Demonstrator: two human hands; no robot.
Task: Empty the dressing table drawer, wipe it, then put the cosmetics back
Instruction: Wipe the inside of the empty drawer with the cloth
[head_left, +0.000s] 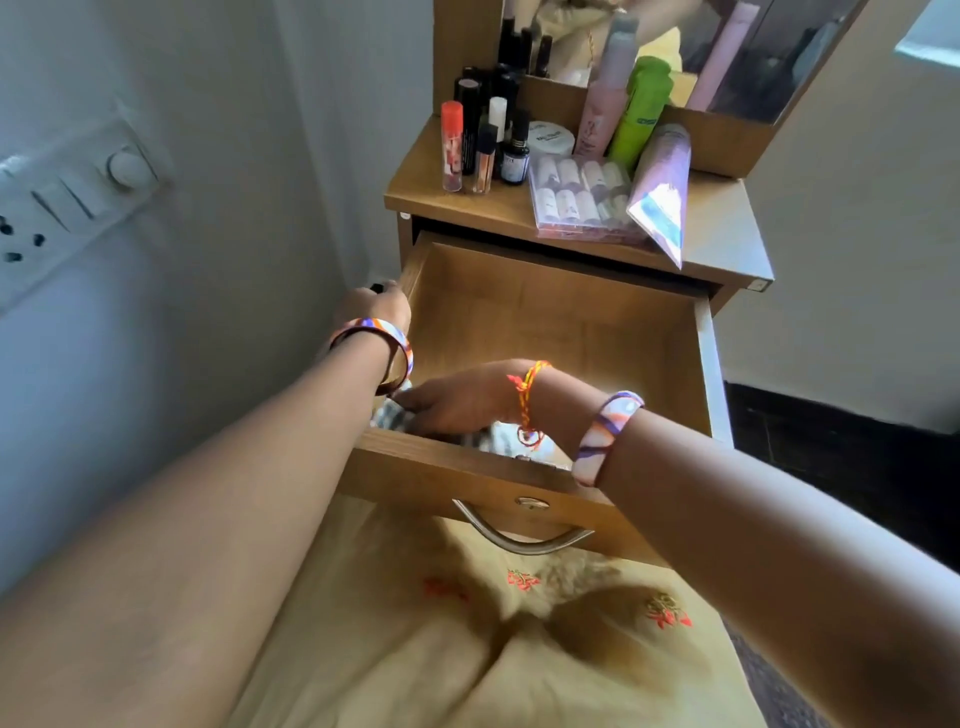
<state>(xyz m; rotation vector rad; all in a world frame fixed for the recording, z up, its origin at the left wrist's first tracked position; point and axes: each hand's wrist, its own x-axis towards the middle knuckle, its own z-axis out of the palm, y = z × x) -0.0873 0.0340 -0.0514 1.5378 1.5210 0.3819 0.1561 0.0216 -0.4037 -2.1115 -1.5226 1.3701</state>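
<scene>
We see the drawer pulled fully out from under the dressing table top, its wooden floor bare across the middle and back. Our right hand reaches down into the front left corner of the drawer, fingers laid fairly straight and close together, pressing on a striped cloth that lies bunched along the inside of the front wall. Our left hand is at the left wall of the drawer near its back corner; the fingers curl over the far side and something small and dark shows at the fingertips, but we cannot tell whether they hold it or the drawer's edge.

The cosmetics stand on the table top: a red-capped tube and dark bottles at the left edge, a white jar behind a clear pack of small tubes, pink and green bottles at the back, and a lilac tube leaning toward the front right.
</scene>
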